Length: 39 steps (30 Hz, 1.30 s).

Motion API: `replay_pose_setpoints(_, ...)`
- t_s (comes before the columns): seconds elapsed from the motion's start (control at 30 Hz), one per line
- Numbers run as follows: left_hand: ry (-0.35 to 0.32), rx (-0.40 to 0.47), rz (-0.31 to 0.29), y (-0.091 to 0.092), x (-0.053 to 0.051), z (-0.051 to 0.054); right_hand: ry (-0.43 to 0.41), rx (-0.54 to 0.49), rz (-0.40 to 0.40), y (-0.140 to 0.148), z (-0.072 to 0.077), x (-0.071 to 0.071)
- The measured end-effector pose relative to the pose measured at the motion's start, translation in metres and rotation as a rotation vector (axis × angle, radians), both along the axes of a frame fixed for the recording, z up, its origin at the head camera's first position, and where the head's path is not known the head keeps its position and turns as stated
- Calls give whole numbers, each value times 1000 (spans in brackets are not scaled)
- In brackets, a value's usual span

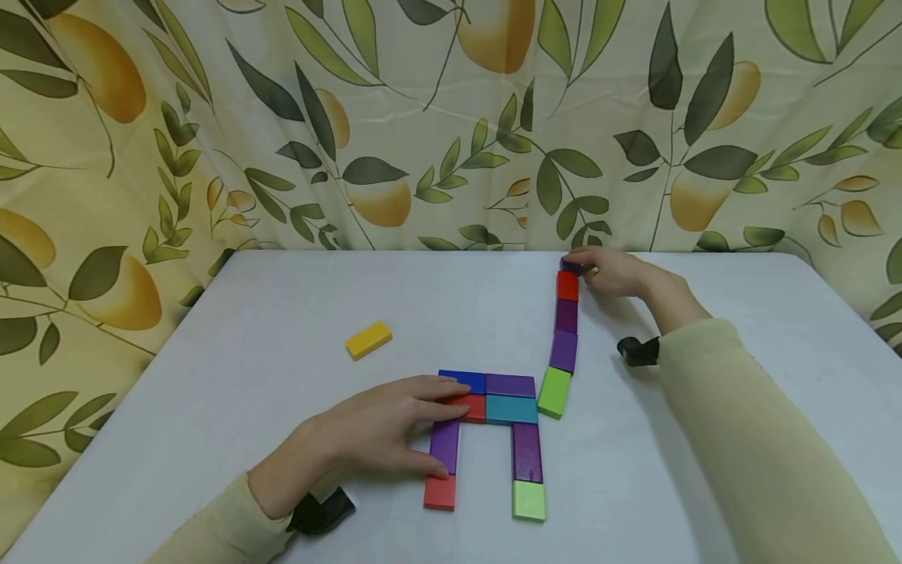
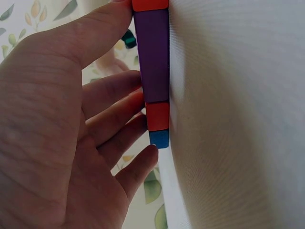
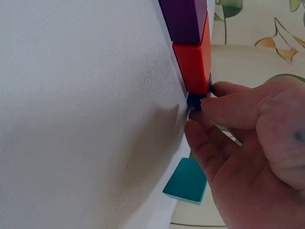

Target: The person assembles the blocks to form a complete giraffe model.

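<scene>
My left hand (image 1: 373, 419) rests with extended fingers on the left side of a flat block figure, touching a blue block (image 1: 474, 381), a red block (image 1: 477, 408) and a purple block (image 1: 444, 446). At the far end of a block row, my right hand (image 1: 616, 276) pinches a dark blue block (image 3: 194, 101) between thumb and fingers. That block adjoins a red block (image 1: 567, 286). Nearer in the row lie purple blocks (image 1: 564, 350) and a lime green block (image 1: 553, 392). A teal block (image 3: 187, 180) shows beside my right fingers; whether they touch it I cannot tell.
A yellow block (image 1: 369, 340) lies apart at the left on the white table (image 1: 282, 298). The figure's right side has a turquoise block (image 1: 511, 410) and a leg ending in a light green block (image 1: 528, 500). A patterned curtain (image 1: 437, 125) hangs behind the table.
</scene>
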<state>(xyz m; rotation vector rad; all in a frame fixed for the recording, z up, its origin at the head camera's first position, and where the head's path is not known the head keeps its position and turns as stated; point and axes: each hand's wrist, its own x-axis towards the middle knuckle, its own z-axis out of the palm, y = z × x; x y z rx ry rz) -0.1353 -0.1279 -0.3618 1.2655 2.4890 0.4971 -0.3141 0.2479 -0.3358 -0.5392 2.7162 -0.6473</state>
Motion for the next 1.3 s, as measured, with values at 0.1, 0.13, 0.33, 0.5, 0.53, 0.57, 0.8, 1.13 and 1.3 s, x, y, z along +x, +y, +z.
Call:
replay_pose_setpoints(0.1, -5, -5, 2, 0, 0, 0, 4, -5, 2, -1, -1, 1)
replay_pose_setpoints(0.13, -7, -7, 4, 0, 0, 0, 5, -7, 3, -2, -1, 1)
replay_pose_setpoints(0.33, -9, -12, 4, 0, 0, 0, 1, -14, -8, -2, -2, 3)
replay_pose_setpoints(0.5, -8, -12, 6, 1, 0, 0, -8, -1, -16, -1, -1, 5)
replay_pose_setpoints(0.53, -7, -12, 6, 1, 0, 0, -12, 0, -19, -1, 0, 5)
replay_pose_setpoints(0.57, -8, -13, 7, 1, 0, 0, -15, -2, -21, 0, 0, 6)
replay_pose_setpoints(0.8, -17, -26, 21, 0, 0, -1, 65, -42, -30, 10, 5, 9)
replay_pose_setpoints(1.13, -8, -27, 21, 1, 3, 3, 170, -56, -191, 36, 10, 15)
replay_pose_setpoints(1.3, -6, -28, 20, 1, 3, 2, 144, -48, -207, 47, 8, 16)
